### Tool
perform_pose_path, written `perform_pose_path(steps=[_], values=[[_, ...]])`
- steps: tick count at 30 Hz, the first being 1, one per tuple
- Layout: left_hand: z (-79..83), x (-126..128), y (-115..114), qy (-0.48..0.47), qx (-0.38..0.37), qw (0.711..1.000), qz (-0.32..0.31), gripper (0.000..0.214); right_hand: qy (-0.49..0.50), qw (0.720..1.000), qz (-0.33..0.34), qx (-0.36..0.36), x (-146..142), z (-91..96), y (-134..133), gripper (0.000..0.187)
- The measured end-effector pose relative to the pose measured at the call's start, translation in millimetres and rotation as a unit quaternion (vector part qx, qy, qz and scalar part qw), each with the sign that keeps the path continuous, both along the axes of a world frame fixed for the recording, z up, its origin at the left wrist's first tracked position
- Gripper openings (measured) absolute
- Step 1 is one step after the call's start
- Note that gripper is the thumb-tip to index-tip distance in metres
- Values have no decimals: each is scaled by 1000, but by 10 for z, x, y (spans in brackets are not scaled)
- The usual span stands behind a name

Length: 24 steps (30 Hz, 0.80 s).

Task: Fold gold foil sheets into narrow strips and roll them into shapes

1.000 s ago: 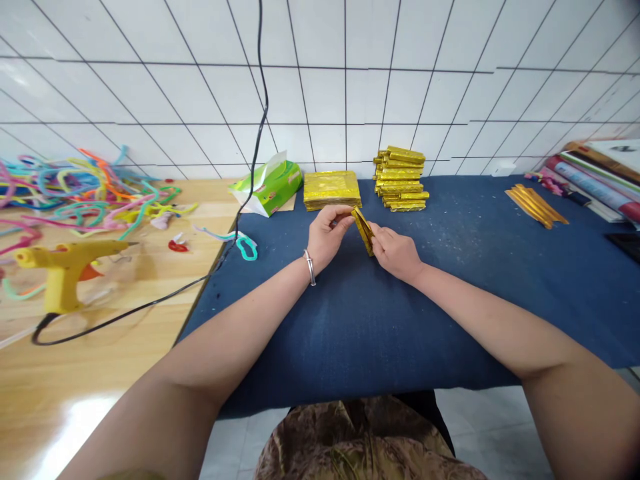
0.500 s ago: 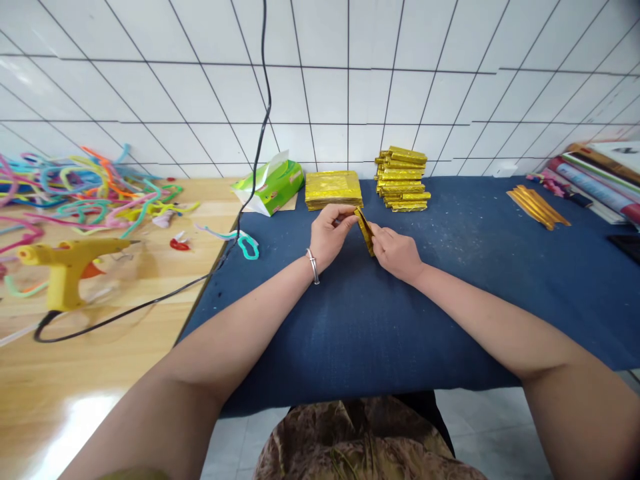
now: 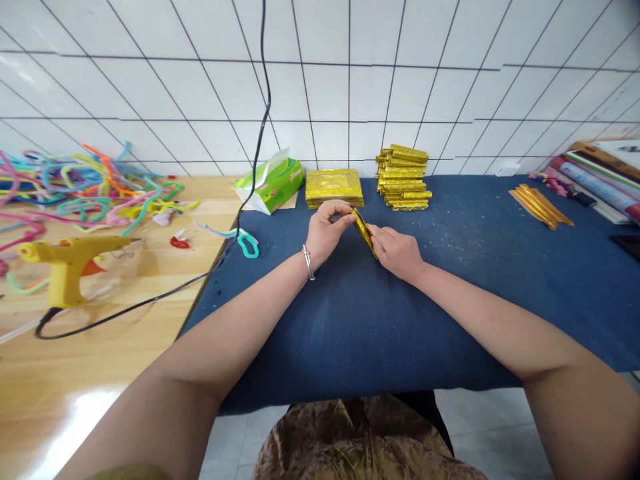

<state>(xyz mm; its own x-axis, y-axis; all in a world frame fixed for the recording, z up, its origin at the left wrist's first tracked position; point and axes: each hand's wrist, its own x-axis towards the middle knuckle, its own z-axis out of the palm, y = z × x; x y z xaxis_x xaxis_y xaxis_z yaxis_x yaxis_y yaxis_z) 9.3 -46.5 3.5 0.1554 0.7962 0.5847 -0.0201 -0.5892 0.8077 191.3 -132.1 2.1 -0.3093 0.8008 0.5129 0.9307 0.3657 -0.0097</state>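
Between my hands is a narrow folded piece of gold foil paper (image 3: 365, 233), slanting from upper left to lower right above the blue cloth (image 3: 340, 340). My left hand (image 3: 329, 230), with a silver bangle at the wrist, pinches its upper end between thumb and fingers. Lower down, my right hand (image 3: 397, 252) grips its other side, the fingers partly hiding it. Just behind my left hand lies a flat stack of gold foil sheets (image 3: 334, 187). A pile of folded gold foil strips (image 3: 403, 177) rises to the right of that stack.
A green tissue pack (image 3: 280, 183) stands by the tiled wall. On the wooden surface at left are a yellow glue gun (image 3: 70, 263), its black cord (image 3: 165, 293) and tangled coloured pipe cleaners (image 3: 95, 187). Orange-gold strips (image 3: 540, 205) and stacked books (image 3: 595, 180) are at right.
The gold foil paper has tilted further over, its upper end moving slightly left with my left hand. My right hand keeps its hold in nearly the same place.
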Motion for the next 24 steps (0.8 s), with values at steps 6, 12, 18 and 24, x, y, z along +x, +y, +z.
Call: perform_pose_path(steps=[6,12,18,24], values=[[39,3,-13,-22,-92,992,-89,15,-15,1000,17,3,32,-5,-9,42],[46,-50,4,-8,-115,984,-135,30,-28,999,27,24,43,-21,1,40],[19,-108,45,28,-111,979,-169,33,-33,998,29,43,61,-14,9,38],[33,-128,26,27,-134,970,-200,28,-28,998,34,53,77,-23,20,37]])
